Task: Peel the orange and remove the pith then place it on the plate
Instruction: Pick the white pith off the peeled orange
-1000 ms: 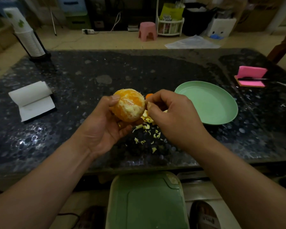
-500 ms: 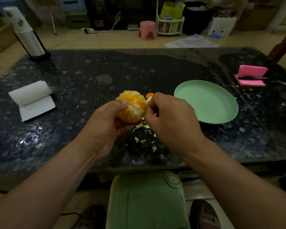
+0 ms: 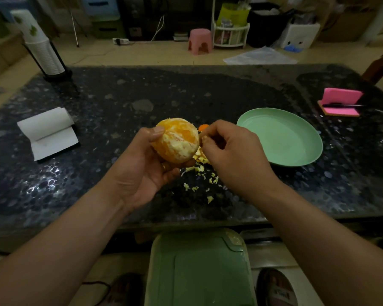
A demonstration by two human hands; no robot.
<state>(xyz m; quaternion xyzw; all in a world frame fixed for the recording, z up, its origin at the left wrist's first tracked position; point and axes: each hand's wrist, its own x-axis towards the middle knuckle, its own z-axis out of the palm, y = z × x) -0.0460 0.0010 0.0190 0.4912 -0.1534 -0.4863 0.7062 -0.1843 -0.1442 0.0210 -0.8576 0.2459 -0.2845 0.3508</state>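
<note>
While the left hand (image 3: 142, 171) grasps the peeled orange (image 3: 177, 140), thumb laid over its upper left and fingers cupped beneath, I read the fruit as held above the dark stone table (image 3: 119, 102), near its centre. Patches of white pith show on its near face.

The right hand (image 3: 232, 155) is curled, with its fingertips (image 3: 205, 134) drawn together against the orange's right edge. I cannot tell whether they pinch a shred of pith or merely touch the fruit.

Pale pith scraps (image 3: 199, 180) lie scattered on the table below the orange and to its right. A green plate (image 3: 314, 138) sits right of the right hand, apart from it. At the left edge lies a white notepad (image 3: 47, 133). At the far right lies a pink sticky-note pad (image 3: 341, 102) with a pen across it.
</note>
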